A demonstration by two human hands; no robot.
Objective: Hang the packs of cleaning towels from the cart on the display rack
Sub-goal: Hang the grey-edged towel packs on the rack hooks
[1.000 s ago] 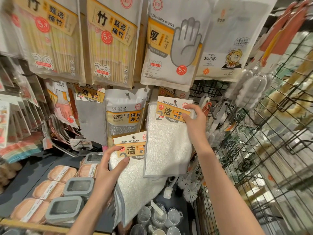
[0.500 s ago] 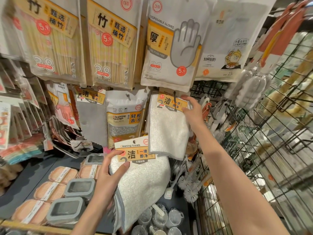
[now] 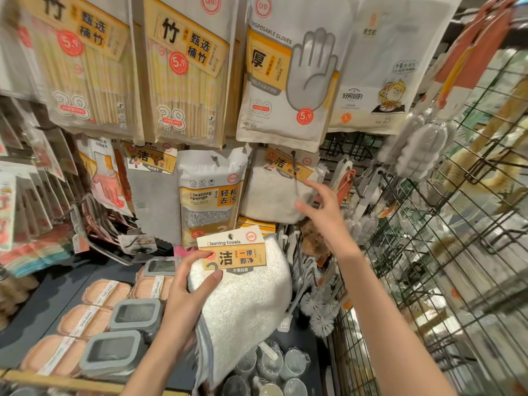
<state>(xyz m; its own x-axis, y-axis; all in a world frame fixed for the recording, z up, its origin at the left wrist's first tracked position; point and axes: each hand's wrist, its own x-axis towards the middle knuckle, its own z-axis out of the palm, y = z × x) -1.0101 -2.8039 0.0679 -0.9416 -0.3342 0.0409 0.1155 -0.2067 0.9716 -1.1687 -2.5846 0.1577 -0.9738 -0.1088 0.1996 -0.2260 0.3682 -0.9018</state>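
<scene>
One white towel pack (image 3: pixel 274 190) hangs on a hook of the display rack (image 3: pixel 357 144), just right of the sponge pack (image 3: pixel 210 195) and under the glove pack (image 3: pixel 285 70). My right hand (image 3: pixel 325 212) is beside it, fingers loose, holding nothing. My left hand (image 3: pixel 185 298) grips a second towel pack (image 3: pixel 245 298) by its upper left corner, lower down, above the cups (image 3: pixel 268 367).

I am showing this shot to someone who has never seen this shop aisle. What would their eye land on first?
Probably the white cleaning towels pack with its orange header card, gripped by the left hand at centre. Next, the right hand, fingers spread and empty, just below a matching towel pack hanging on a hook of the display rack. Above hang a large disposable gloves bag and bamboo chopstick packs.
</scene>
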